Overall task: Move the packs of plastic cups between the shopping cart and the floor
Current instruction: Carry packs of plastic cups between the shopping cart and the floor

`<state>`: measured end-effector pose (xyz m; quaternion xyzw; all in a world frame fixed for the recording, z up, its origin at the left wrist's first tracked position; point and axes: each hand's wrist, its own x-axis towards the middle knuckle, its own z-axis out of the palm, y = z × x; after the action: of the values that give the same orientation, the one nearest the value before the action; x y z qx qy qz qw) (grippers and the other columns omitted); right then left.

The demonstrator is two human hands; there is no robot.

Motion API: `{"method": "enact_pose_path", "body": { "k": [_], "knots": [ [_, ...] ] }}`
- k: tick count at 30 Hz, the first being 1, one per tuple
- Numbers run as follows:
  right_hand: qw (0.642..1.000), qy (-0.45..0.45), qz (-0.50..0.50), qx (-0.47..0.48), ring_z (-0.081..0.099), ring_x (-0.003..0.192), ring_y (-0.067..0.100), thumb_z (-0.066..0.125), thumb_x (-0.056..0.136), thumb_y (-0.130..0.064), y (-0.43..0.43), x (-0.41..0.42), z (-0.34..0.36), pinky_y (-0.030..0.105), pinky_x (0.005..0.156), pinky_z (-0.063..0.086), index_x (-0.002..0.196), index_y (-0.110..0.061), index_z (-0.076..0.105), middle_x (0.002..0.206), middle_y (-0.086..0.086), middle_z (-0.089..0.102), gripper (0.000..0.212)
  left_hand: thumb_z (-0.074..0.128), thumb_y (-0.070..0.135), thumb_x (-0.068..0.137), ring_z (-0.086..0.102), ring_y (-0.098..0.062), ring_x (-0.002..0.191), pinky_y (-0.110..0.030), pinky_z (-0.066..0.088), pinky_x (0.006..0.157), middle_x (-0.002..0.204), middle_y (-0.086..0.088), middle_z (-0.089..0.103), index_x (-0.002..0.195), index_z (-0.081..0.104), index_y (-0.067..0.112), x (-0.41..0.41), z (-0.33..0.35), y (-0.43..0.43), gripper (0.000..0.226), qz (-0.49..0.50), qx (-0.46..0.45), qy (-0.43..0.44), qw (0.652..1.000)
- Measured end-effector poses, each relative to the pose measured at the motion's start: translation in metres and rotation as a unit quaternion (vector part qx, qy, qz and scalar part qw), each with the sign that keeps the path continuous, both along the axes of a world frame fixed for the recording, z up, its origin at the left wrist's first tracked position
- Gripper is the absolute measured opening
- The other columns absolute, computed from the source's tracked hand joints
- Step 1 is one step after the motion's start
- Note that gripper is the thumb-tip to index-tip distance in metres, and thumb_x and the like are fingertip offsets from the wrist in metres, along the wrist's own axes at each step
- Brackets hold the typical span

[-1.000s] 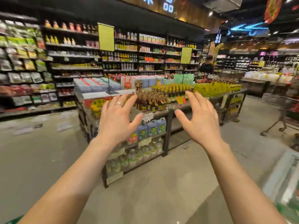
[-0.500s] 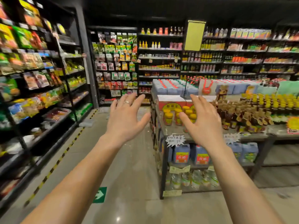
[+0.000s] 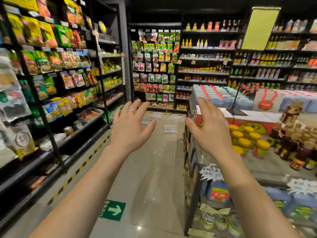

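Beige, glossy floor tiles (image 3: 151,177) are seen between and beneath two bare forearms. The left hand (image 3: 130,129) and the right hand (image 3: 209,133) are held out in the air, backs towards the camera, fingers straight and spread wide; nothing is held by either. A thin silver ring (image 3: 130,111) is worn on a left finger.

Below the left forearm, a green rectangular floor sticker (image 3: 113,210) is printed with a white arrow pointing right; its characters are too blurred to be read. Under the right wrist, a white spiky paper price tag (image 3: 212,172) is handwritten, and "99" can be made out. A blue plastic jug (image 3: 217,191) with a red label is shelved just below it. Round glass jars with yellow lids (image 3: 247,143) are stacked just right of the right hand.

Beyond the fingertips, far down the aisle, several pale flat packs (image 3: 169,129) lie on the floor; whether they are the packs of plastic cups cannot be told.

Compared with half a second ago, the same spread pose is kept by both hands, while the view has been swung left: the aisle is now centred between them, and more of the black metal shelf rack (image 3: 51,134) of shiny snack bags is shown beside the left hand
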<state>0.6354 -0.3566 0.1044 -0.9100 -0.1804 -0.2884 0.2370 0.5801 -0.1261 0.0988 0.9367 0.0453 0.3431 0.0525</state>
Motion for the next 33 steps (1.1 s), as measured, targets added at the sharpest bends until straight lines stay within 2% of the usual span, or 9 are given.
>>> {"method": "enact_pose_path", "body": {
  "k": [5, 9, 13, 16, 19, 24, 30, 33],
  "knots": [
    [1.000, 0.006, 0.003, -0.019, 0.018, 0.147, 0.023, 0.043, 0.094, -0.060, 0.024, 0.055, -0.009, 0.045, 0.117, 0.019, 0.153, -0.035, 0.020, 0.161, 0.001, 0.023, 0.068, 0.028, 0.063, 0.088, 0.033, -0.027, 0.141, -0.052, 0.027, 0.113, 0.152, -0.003, 0.041, 0.147, 0.041, 0.027, 0.052, -0.008, 0.020, 0.070, 0.003, -0.004, 0.006, 1.000],
    [0.999, 0.005, 0.006, -0.036, 0.021, 0.146, 0.025, 0.039, 0.091, -0.064, 0.052, 0.107, -0.017, 0.048, 0.117, 0.023, 0.152, -0.035, 0.023, 0.160, 0.002, 0.025, 0.069, 0.026, 0.064, 0.087, 0.031, -0.026, 0.143, -0.051, 0.024, 0.115, 0.154, -0.002, 0.039, 0.148, 0.039, 0.028, 0.104, -0.014, 0.047, 0.072, 0.009, -0.012, 0.010, 1.000],
    [0.999, -0.009, 0.003, -0.047, 0.022, 0.146, 0.026, 0.038, 0.090, -0.064, 0.091, 0.169, -0.016, 0.047, 0.116, 0.024, 0.152, -0.034, 0.025, 0.160, 0.002, 0.026, 0.070, 0.032, 0.061, 0.089, 0.027, -0.024, 0.145, -0.049, 0.018, 0.117, 0.156, -0.001, 0.035, 0.149, 0.037, 0.029, 0.166, -0.016, 0.087, 0.069, 0.005, -0.030, 0.009, 0.999],
    [0.999, -0.014, 0.002, -0.049, 0.022, 0.146, 0.026, 0.042, 0.092, -0.062, 0.128, 0.222, -0.010, 0.049, 0.116, 0.026, 0.152, -0.034, 0.023, 0.160, 0.001, 0.023, 0.069, 0.032, 0.062, 0.089, 0.026, -0.024, 0.145, -0.052, 0.019, 0.118, 0.157, -0.001, 0.035, 0.150, 0.035, 0.029, 0.219, -0.010, 0.124, 0.068, -0.004, -0.033, 0.004, 0.999],
    [0.999, -0.014, 0.003, -0.039, 0.022, 0.146, 0.026, 0.039, 0.090, -0.065, 0.169, 0.272, -0.001, 0.052, 0.113, 0.029, 0.152, -0.035, 0.021, 0.160, 0.001, 0.023, 0.070, 0.031, 0.062, 0.089, 0.025, -0.024, 0.146, -0.054, 0.020, 0.117, 0.157, -0.001, 0.035, 0.150, 0.035, 0.029, 0.269, -0.001, 0.162, 0.070, -0.011, -0.037, -0.003, 0.999],
    [1.000, 0.008, 0.020, -0.015, 0.017, 0.148, 0.025, 0.041, 0.091, -0.062, 0.238, 0.335, -0.008, 0.050, 0.117, 0.022, 0.152, -0.038, 0.019, 0.162, 0.000, 0.020, 0.070, 0.030, 0.063, 0.088, 0.027, -0.024, 0.146, -0.054, 0.021, 0.117, 0.156, -0.002, 0.036, 0.149, 0.037, 0.028, 0.333, 0.002, 0.226, 0.071, -0.007, -0.034, -0.015, 0.999],
    [0.998, 0.027, 0.052, 0.002, 0.018, 0.147, 0.024, 0.034, 0.088, -0.065, 0.309, 0.401, -0.032, 0.049, 0.117, 0.020, 0.153, -0.034, 0.021, 0.161, -0.001, 0.022, 0.073, 0.039, 0.059, 0.095, 0.015, -0.022, 0.149, -0.048, 0.009, 0.121, 0.161, 0.003, 0.024, 0.152, 0.029, 0.032, 0.381, -0.015, 0.296, 0.064, 0.029, -0.046, 0.027, 0.998],
    [0.996, 0.043, 0.074, -0.005, 0.014, 0.149, 0.024, 0.033, 0.088, -0.064, 0.346, 0.433, -0.040, 0.048, 0.118, 0.017, 0.154, -0.035, 0.019, 0.162, -0.001, 0.018, 0.072, 0.036, 0.062, 0.094, 0.019, -0.024, 0.148, -0.050, 0.013, 0.120, 0.160, 0.003, 0.027, 0.151, 0.031, 0.031, 0.407, -0.024, 0.331, 0.065, 0.056, -0.043, 0.032, 0.997]
  ]
}}
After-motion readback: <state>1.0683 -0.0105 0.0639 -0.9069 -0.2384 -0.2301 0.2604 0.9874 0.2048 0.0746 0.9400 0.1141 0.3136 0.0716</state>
